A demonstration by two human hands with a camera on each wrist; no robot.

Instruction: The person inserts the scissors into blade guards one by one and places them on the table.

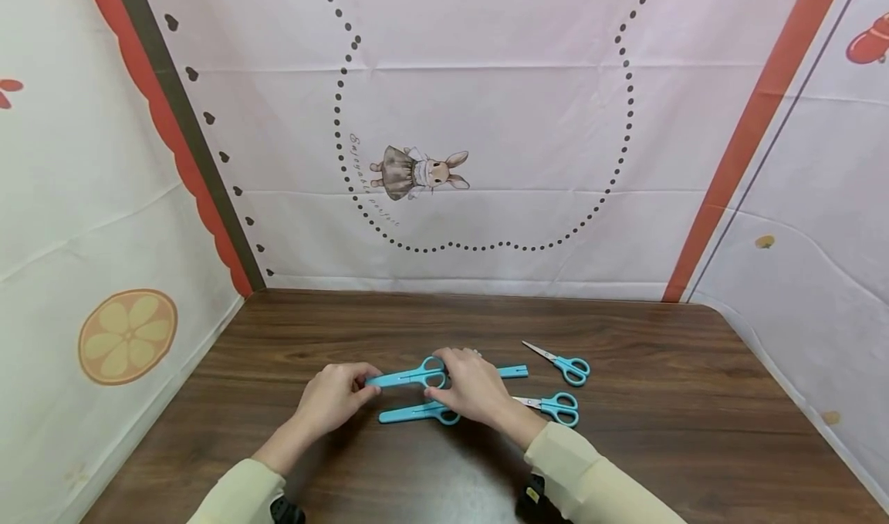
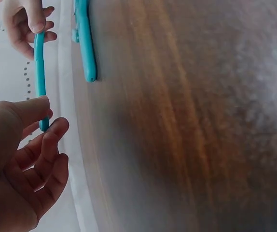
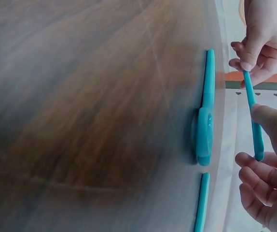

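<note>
Both hands hold one pair of blue scissors (image 1: 401, 379) with its blades covered by a blue sheath, raised off the table in the wrist views. My left hand (image 1: 333, 395) pinches the sheath's tip between thumb and fingers. At the other end, my right hand (image 1: 475, 385) grips the finger loops. Seen edge-on, the held scissors (image 2: 40, 72) look like a thin blue bar. A second sheathed pair of scissors (image 1: 410, 414) lies on the table just nearer to me, its loops partly behind the right hand.
On the wooden table (image 1: 312, 323), a blue sheath (image 1: 515, 371) sticks out beyond the right hand. Further right lie two bare-bladed scissors, one farther back (image 1: 571, 370) and one nearer (image 1: 559, 409), the latter's tip by the right wrist. A printed cloth (image 1: 486, 123) hangs behind.
</note>
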